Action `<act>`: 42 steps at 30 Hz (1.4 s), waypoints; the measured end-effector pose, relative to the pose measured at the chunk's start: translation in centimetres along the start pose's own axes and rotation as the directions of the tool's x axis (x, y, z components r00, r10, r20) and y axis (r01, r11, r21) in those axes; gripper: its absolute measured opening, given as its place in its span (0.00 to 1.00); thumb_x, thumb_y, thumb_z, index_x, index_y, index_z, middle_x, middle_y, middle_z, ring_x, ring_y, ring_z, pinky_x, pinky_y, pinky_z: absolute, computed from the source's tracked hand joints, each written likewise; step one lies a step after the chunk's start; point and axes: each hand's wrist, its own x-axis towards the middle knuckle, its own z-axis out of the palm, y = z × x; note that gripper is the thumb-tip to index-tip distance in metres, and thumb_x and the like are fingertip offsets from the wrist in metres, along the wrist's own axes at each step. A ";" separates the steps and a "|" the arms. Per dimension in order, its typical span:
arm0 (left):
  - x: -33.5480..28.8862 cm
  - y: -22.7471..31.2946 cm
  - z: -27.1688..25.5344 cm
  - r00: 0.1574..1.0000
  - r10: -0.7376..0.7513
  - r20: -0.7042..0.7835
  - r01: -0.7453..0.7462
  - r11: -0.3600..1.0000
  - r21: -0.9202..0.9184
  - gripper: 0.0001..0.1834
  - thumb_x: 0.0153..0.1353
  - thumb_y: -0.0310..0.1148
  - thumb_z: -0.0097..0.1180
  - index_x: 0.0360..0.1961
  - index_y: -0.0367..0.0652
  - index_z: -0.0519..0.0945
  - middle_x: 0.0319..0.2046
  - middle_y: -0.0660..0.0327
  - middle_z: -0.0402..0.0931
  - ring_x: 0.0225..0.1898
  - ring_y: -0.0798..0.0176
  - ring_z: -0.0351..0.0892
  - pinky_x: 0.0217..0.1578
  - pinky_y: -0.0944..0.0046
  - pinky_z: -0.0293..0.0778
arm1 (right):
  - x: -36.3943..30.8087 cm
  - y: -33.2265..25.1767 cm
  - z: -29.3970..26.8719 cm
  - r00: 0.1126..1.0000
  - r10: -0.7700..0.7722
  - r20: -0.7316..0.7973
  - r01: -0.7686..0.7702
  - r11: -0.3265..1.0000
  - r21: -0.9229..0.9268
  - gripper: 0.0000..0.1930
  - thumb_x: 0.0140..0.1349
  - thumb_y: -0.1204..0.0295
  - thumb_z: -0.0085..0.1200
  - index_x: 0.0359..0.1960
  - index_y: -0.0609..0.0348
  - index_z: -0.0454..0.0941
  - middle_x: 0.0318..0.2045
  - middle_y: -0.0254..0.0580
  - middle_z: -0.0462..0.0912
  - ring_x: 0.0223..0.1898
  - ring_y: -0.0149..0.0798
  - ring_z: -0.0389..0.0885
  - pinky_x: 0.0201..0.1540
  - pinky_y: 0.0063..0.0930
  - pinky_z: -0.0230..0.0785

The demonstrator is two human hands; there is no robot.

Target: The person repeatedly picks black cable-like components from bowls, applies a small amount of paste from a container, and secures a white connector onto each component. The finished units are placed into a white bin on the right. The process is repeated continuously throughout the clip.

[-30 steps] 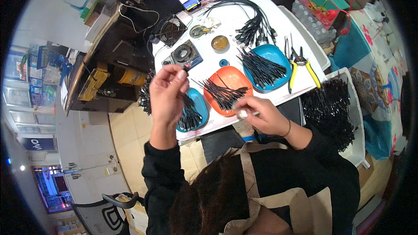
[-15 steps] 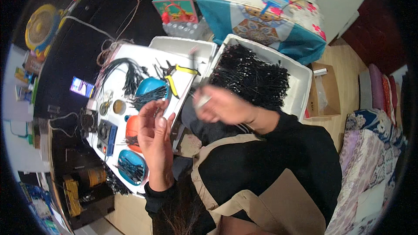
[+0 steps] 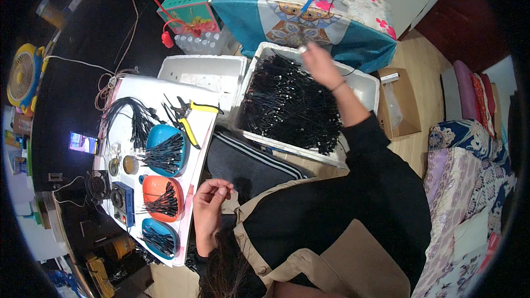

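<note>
My left hand (image 3: 210, 204) hovers at the table's right edge, thumb and fingertips pressed together; anything between them is too small to make out. Stretched out to the far side, my right hand (image 3: 323, 67) is over a white foam box (image 3: 369, 91), with its fingers closed and partly hidden. A white patch shows at its fingertips. Piled in that box are many short black cables (image 3: 292, 105) with small light ends. Nearest my left hand, an orange tray (image 3: 152, 185) holds a bunch of black cables (image 3: 165, 201).
On the white table are two blue trays (image 3: 181, 163) (image 3: 172, 230) with cables, yellow-handled pliers (image 3: 190, 124), a small blue device (image 3: 128, 204) and loose cables (image 3: 132, 113). A second foam box (image 3: 204, 66) and a cloth-covered table (image 3: 248, 8) stand beyond.
My right hand has moved from near my left hand, away and to the right, over the foam box. My left hand has lowered slightly, its fingers now more closed. The view has shifted.
</note>
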 end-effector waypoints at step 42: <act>-17.9 -5.6 -15.3 0.329 0.241 -0.913 -0.125 0.969 0.211 0.06 0.65 0.26 0.52 0.41 0.35 0.78 0.28 0.64 0.78 0.27 0.78 0.70 0.27 0.78 0.64 | -2.6 -33.1 24.2 0.605 -0.580 0.546 0.557 0.798 0.230 0.13 0.58 0.66 0.57 0.32 0.66 0.75 0.27 0.55 0.80 0.30 0.54 0.80 0.35 0.42 0.71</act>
